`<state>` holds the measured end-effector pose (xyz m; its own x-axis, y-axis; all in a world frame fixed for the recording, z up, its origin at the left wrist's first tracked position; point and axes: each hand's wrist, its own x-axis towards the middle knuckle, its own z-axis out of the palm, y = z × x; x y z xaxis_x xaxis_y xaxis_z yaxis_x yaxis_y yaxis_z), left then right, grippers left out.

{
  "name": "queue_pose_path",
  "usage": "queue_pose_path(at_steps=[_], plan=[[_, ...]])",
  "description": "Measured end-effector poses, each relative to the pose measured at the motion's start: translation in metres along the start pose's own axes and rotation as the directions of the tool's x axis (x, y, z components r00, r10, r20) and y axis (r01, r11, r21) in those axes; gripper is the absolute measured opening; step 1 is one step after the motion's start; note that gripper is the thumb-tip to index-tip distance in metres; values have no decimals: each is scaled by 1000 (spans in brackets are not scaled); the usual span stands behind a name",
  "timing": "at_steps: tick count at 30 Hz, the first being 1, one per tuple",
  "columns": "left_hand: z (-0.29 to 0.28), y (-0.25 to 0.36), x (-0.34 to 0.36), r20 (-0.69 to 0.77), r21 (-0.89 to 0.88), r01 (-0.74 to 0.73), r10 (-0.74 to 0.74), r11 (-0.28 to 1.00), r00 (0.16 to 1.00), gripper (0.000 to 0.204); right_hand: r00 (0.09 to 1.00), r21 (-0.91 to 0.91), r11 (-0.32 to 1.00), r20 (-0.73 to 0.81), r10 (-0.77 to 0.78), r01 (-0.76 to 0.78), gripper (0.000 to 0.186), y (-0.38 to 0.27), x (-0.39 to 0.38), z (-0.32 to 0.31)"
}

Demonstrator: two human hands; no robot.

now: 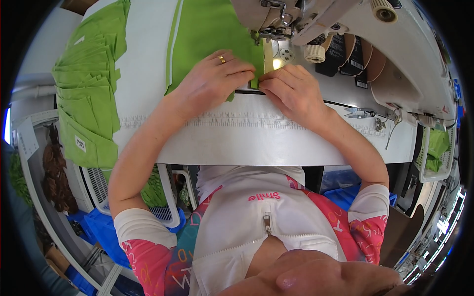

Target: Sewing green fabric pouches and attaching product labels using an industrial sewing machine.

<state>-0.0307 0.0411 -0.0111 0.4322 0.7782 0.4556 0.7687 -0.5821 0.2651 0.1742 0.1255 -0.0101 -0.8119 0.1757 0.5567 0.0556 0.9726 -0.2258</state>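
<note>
A green fabric piece (212,34) with a white strip near its left side lies under the presser foot (266,32) of a white sewing machine (395,44). My left hand (212,81), a gold ring on one finger, rests on the fabric with bent fingers closed at its near right edge. My right hand (294,91) is closed on the same edge just to the right, fingertips below the presser foot beside a narrow cream band (268,56). A white ruler strip (197,120) runs along the table in front of both hands.
Green cut pieces (89,89) are piled at left. Thread snips (359,113) lie at right near dark tags (335,54). White baskets (174,197) with green items sit below the table and at right (427,167), beside blue crates (98,227).
</note>
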Motion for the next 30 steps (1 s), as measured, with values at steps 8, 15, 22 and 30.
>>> queue_pose_path(at_steps=[8,15,22,30], plan=[[5,-21,11,-51,24,17,-16,1000,999,26,998,-54,998,44,42,-40,28,18,2,0],[14,-44,24,-161,-43,120,-126,992,979,24,980,-170,973,98,174,-156,28,26,7,4],[9,-53,33,-138,-11,181,-181,983,974,25,952,-289,922,83,294,-259,31,21,6,3],[-30,-91,19,49,-353,507,-525,787,849,20,961,-212,940,9,275,-267,24,14,-2,-4]])
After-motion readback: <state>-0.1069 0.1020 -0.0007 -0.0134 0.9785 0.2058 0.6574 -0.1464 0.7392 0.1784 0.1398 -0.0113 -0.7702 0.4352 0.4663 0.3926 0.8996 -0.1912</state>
